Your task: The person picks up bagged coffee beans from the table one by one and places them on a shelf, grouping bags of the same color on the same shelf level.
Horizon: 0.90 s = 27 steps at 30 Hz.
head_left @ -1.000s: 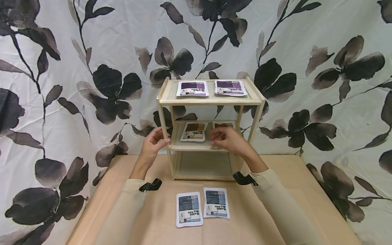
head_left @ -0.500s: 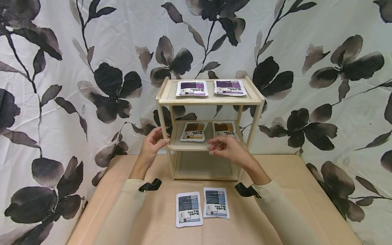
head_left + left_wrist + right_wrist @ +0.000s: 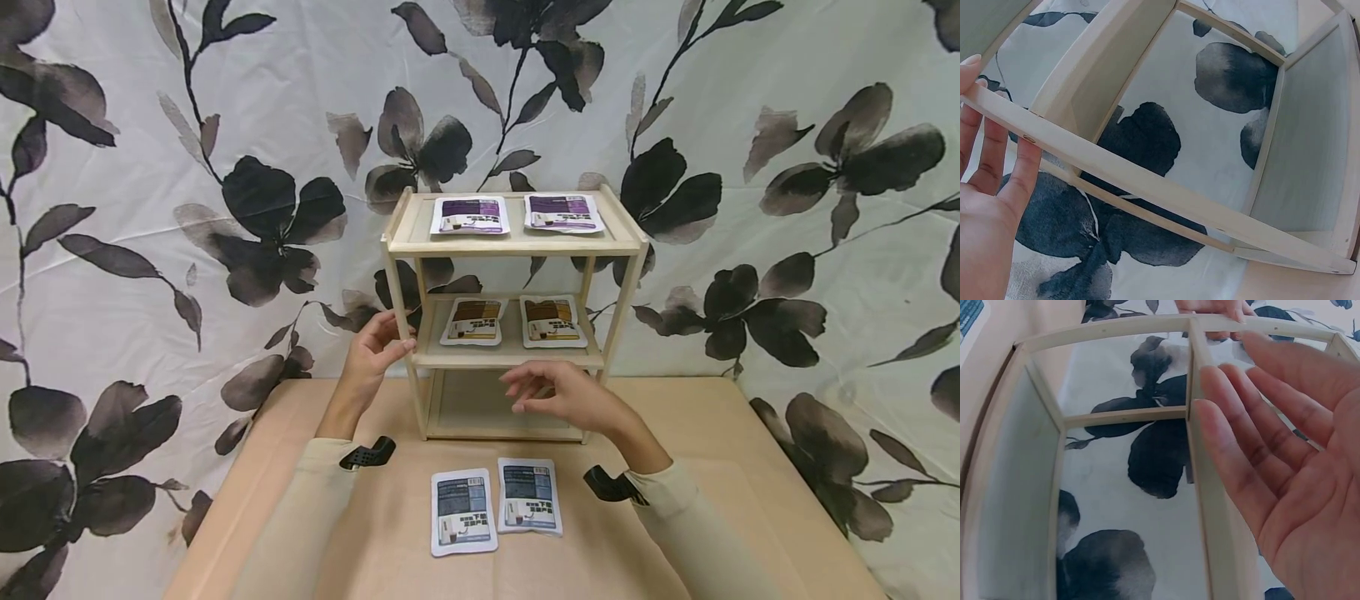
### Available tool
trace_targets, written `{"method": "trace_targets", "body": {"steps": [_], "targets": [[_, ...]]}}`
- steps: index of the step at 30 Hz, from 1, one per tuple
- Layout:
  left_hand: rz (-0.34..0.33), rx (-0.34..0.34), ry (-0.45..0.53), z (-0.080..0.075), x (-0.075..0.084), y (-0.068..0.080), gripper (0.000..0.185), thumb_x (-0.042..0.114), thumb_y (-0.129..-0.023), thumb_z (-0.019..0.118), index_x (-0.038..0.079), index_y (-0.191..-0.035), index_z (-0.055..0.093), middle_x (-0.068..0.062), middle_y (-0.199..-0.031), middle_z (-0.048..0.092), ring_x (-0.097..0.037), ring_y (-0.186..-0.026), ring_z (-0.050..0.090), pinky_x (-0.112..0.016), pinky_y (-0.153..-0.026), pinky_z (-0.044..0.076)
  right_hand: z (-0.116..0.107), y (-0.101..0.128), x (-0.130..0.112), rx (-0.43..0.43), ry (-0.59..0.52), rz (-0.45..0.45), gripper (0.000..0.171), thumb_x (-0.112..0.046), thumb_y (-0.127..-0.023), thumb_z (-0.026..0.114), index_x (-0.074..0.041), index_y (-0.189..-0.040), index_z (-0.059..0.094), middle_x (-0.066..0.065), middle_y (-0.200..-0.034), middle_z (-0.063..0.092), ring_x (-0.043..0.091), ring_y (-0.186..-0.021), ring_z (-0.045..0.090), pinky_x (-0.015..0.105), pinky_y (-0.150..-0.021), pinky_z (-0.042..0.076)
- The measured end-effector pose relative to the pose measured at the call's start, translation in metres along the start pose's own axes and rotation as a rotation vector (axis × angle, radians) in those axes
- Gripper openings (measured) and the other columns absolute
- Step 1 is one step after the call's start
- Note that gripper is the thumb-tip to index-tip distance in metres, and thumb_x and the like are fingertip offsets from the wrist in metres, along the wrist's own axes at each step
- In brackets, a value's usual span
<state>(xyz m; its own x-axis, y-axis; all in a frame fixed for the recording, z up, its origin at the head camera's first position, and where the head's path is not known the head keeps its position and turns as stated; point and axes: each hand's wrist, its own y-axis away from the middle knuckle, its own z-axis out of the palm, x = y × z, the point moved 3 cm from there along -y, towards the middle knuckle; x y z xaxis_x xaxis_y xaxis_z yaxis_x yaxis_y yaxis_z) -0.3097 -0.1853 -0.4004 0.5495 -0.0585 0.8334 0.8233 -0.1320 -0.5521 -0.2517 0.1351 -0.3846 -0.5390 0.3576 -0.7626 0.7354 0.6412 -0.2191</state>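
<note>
My left hand [image 3: 372, 346] holds the left front post of a small three-tier wooden shelf [image 3: 510, 362]. In the left wrist view its thumb and fingers lie on either side of the post [image 3: 1147, 178]. My right hand [image 3: 566, 396], bare and with fingers loosely bent, hangs in front of the shelf below the middle tier's edge. In the right wrist view nothing lies between its fingers [image 3: 1238, 456]. Two brown-labelled pouches, a left one [image 3: 474, 322] and a right one [image 3: 553, 322], lie side by side on the middle tier.
On the top tier lie two purple-labelled pouches, left [image 3: 470, 215] and right [image 3: 564, 213]. Two blue-labelled pouches, left [image 3: 463, 512] and right [image 3: 529, 497], lie on the tan tabletop [image 3: 360, 533] before the shelf. A flower-patterned cloth [image 3: 300, 100] hangs behind.
My right hand has drawn back from the right brown-labelled pouch and moved down and toward me, uncovering that pouch. The left hand has stayed on the post.
</note>
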Motion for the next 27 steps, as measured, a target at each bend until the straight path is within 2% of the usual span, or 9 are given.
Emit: {"method": "trace_targets", "body": {"steps": [4, 7, 11, 16, 20, 23, 27], "targets": [[0.003, 0.003, 0.006, 0.000, -0.001, -0.001, 0.045, -0.004, -0.092, 0.070, 0.000, -0.135, 0.058, 0.000, -0.105, 0.067, -0.020, -0.103, 0.060, -0.030, -0.092, 0.049, 0.005, 0.004, 0.008, -0.054, -0.037, 0.026, 0.039, -0.009, -0.092, 0.075, -0.012, -0.130, 0.066, 0.002, -0.111, 0.071, 0.022, -0.097, 0.070, 0.034, -0.083, 0.058], [0.002, 0.003, 0.007, 0.000, -0.001, -0.001, 0.044, -0.003, -0.091, 0.071, 0.007, -0.133, 0.061, 0.000, -0.105, 0.067, -0.019, -0.102, 0.060, -0.031, -0.092, 0.049, 0.009, 0.007, 0.015, -0.084, -0.053, 0.047, 0.040, -0.005, -0.093, 0.073, -0.012, -0.132, 0.065, 0.003, -0.112, 0.070, 0.027, -0.098, 0.070, 0.033, -0.082, 0.059], [0.001, 0.000, 0.009, 0.000, -0.001, -0.001, 0.044, -0.002, -0.091, 0.071, 0.010, -0.133, 0.062, -0.001, -0.105, 0.067, -0.019, -0.102, 0.060, -0.031, -0.093, 0.049, 0.014, 0.011, 0.026, -0.098, -0.041, 0.052, 0.039, -0.006, -0.094, 0.072, -0.013, -0.131, 0.065, 0.003, -0.111, 0.071, 0.026, -0.097, 0.070, 0.030, -0.079, 0.059], [0.003, -0.002, 0.014, 0.001, 0.000, -0.001, 0.044, -0.003, -0.091, 0.071, 0.008, -0.133, 0.061, -0.015, -0.109, 0.066, -0.019, -0.103, 0.061, -0.031, -0.092, 0.050, 0.021, 0.016, 0.041, -0.106, -0.055, 0.052, 0.039, -0.011, -0.093, 0.075, -0.008, -0.131, 0.065, 0.006, -0.111, 0.071, 0.021, -0.095, 0.070, 0.030, -0.079, 0.059], [0.004, -0.002, 0.014, 0.001, 0.000, -0.001, 0.044, -0.003, -0.091, 0.070, 0.008, -0.133, 0.062, -0.028, -0.112, 0.061, -0.019, -0.103, 0.061, -0.031, -0.092, 0.050, 0.028, 0.019, 0.053, -0.122, -0.081, 0.073, 0.040, -0.011, -0.092, 0.075, -0.003, -0.130, 0.064, 0.014, -0.111, 0.070, 0.030, -0.097, 0.070, 0.031, -0.082, 0.058], [0.005, -0.003, 0.011, 0.001, 0.000, -0.001, 0.044, -0.004, -0.091, 0.070, 0.009, -0.133, 0.062, -0.029, -0.113, 0.061, -0.019, -0.103, 0.061, -0.030, -0.092, 0.051, 0.033, 0.022, 0.064, -0.131, -0.091, 0.076, 0.040, -0.009, -0.092, 0.075, 0.001, -0.129, 0.063, 0.021, -0.111, 0.069, 0.036, -0.099, 0.069, 0.032, -0.083, 0.058], [0.009, -0.004, 0.013, 0.000, -0.001, -0.001, 0.044, -0.004, -0.091, 0.070, 0.009, -0.133, 0.062, -0.025, -0.111, 0.063, -0.019, -0.103, 0.061, -0.032, -0.092, 0.050, 0.040, 0.026, 0.076, -0.127, -0.110, 0.079, 0.043, -0.007, -0.091, 0.075, 0.004, -0.131, 0.061, 0.025, -0.112, 0.067, 0.038, -0.100, 0.069, 0.029, -0.080, 0.058]]}}
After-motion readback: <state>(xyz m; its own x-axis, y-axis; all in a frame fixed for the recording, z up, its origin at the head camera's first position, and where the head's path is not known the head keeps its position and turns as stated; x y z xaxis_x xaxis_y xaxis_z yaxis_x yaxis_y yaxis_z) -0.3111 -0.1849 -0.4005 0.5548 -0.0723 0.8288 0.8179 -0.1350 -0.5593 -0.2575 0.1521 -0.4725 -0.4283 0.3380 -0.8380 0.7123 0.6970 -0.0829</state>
